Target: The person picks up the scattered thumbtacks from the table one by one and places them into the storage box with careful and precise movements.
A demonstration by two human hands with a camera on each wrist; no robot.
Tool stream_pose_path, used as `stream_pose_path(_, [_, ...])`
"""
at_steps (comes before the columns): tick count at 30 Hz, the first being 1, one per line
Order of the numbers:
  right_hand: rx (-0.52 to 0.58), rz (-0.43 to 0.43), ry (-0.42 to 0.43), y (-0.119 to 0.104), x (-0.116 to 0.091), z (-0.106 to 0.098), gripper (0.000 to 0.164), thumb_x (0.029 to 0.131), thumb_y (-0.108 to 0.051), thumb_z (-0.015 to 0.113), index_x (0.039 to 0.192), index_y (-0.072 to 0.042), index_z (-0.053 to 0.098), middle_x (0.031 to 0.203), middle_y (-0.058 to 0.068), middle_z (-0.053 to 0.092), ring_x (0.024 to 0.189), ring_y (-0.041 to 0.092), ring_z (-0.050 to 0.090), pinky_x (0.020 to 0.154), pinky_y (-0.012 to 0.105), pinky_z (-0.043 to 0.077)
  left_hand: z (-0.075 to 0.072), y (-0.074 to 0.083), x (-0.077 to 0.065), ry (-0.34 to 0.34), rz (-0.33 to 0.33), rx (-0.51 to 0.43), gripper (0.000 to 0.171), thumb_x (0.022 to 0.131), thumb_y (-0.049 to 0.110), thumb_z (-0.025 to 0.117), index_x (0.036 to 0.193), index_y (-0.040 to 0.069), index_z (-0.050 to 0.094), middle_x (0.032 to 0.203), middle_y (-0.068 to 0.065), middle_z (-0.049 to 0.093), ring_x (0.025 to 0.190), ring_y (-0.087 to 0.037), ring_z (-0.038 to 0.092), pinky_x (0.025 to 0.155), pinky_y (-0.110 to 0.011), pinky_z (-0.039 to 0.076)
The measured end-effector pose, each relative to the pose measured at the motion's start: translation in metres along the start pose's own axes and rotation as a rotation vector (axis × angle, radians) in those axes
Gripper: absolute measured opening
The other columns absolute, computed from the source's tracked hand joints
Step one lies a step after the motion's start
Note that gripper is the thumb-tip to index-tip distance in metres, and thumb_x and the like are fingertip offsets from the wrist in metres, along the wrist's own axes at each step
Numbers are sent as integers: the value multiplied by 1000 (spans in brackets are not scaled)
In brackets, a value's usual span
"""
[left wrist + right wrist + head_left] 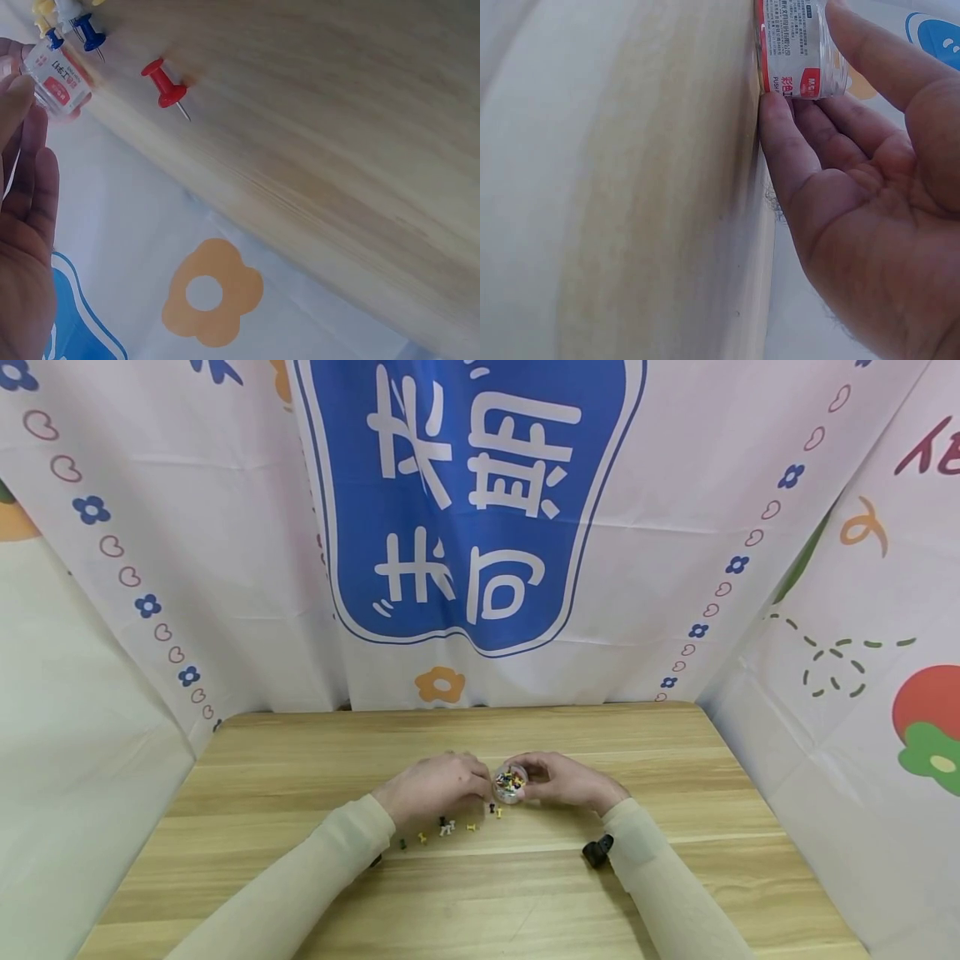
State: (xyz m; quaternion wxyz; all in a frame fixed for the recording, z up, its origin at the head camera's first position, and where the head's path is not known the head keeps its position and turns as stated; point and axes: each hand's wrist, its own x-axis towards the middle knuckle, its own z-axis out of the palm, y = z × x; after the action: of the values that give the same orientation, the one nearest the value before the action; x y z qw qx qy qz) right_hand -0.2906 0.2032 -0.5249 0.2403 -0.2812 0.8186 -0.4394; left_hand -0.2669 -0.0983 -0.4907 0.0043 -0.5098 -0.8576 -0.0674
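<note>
The right hand (566,779) clamps its fingers round the jar (801,52), we judge to steady it; whether the left hand (441,783) pinches anything between its fingers, we cannot tell.

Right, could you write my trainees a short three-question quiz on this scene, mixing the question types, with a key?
1. Short answer: in the right wrist view, which hand has its thumb and fingers around the clear jar?

2. True or false: the jar is empty.

3. Multiple choice: in the left wrist view, what colour is the loose pin on the table nearest the middle of the picture?
A. Green
B. Red
C. White

Key
1. The right hand.
2. False: the head view shows coloured pins inside it.
3. B
</note>
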Motion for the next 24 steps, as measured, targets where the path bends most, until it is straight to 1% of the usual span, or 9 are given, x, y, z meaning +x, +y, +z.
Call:
stream_pose_path(5, [-8,9,0,0,1,0,62,114,-14,77,171,-1,55,164,20,70,151,36,67,133,57,52,0,0,2,31,-49,-48,20,109,17,84,128,24,90,131,7,87,125,-12,80,115,-34,66])
stream_pose_path(11, [-20,4,-3,1,1,0,61,114,-14,78,170,-1,57,161,19,71,148,33,68,128,44,54,-1,1,7,107,-101,-75,12,110,18,84,121,20,89,124,6,87,117,-14,81,110,-35,69])
stream_pose_path(13, [-23,-3,-5,0,1,0,61,114,-14,78,169,-1,57,161,19,72,147,32,68,127,42,54,0,2,10,129,-115,-76,11,109,18,85,119,19,88,122,6,87,117,-14,80,109,-36,69])
stream_pose_path(15, [-24,-7,-9,0,1,0,61,114,-14,77,169,0,57,160,19,72,146,32,69,126,42,55,1,2,13,148,-133,-85,11,109,17,85,119,19,88,122,6,87,116,-14,80,108,-36,69])
stream_pose_path(18, [-19,-7,-14,0,0,0,61,114,-15,77,169,0,57,161,19,72,146,32,69,128,47,54,2,3,17,163,-161,-97,11,110,18,84,120,20,88,123,6,87,117,-14,79,108,-37,69])
stream_pose_path(21, [-18,-3,-14,0,0,0,61,114,-16,77,169,0,57,161,19,72,147,33,69,131,53,53,3,4,23,166,-182,-104,12,111,20,84,121,20,88,124,5,87,117,-14,80,109,-38,68])
stream_pose_path(24, [-22,0,-12,0,0,0,61,114,-17,78,169,-2,58,160,17,72,147,33,68,132,57,52,6,4,28,159,-186,-93,12,110,20,84,122,20,88,125,4,87,116,-15,81,108,-37,69])
